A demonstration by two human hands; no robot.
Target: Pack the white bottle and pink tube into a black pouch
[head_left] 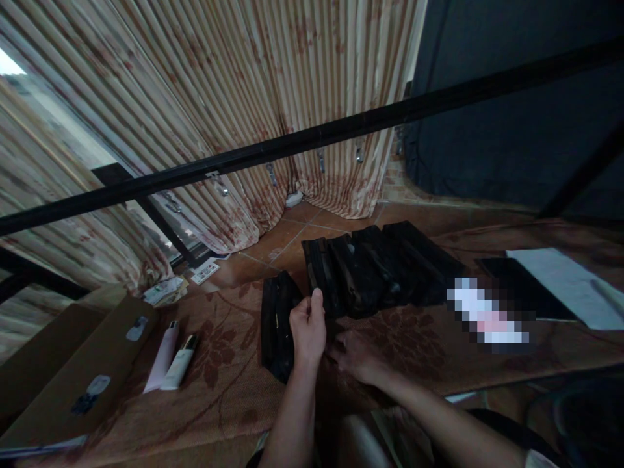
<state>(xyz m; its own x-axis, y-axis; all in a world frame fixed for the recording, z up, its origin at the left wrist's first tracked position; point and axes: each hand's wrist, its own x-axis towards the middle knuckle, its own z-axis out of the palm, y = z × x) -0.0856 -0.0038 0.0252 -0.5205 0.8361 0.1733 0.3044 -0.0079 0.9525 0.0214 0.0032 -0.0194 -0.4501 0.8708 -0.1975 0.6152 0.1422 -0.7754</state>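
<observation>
A black zip pouch (279, 325) stands on the patterned cloth, slightly apart from a row of similar black pouches (363, 276). My left hand (308, 328) is closed at the right side of the single pouch, thumb pointing up, and grips its edge; the fingers are partly hidden. To the right and a little lower, my right hand (359, 357) lies low over the cloth with its fingers apart and pointing left, close to my left wrist. Shadow makes its fingertips hard to see, and nothing shows in them.
An open cardboard box (92, 370) sits at the left, beside a pink tube (163, 357) and a pale bottle (179, 365). White paper (570, 279) and a dark flat sheet (526, 289) lie at the right. A black metal bar (312, 140) crosses before the striped curtains (234, 84).
</observation>
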